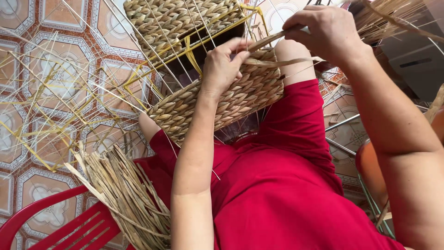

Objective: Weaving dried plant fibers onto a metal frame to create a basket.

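Woven basket point(222, 88) on the lap, left hand point(224, 65) against its wall, right hand point(326, 32) just right of it pinching a fibre strand point(273, 39) (bundle of strands point(129, 194) lower left, on a chair point(60, 222)).

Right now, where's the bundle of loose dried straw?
Head view, lower left: the bundle of dried straw lies across the red plastic chair, beside the person's left forearm and below the half-woven basket on their lap.
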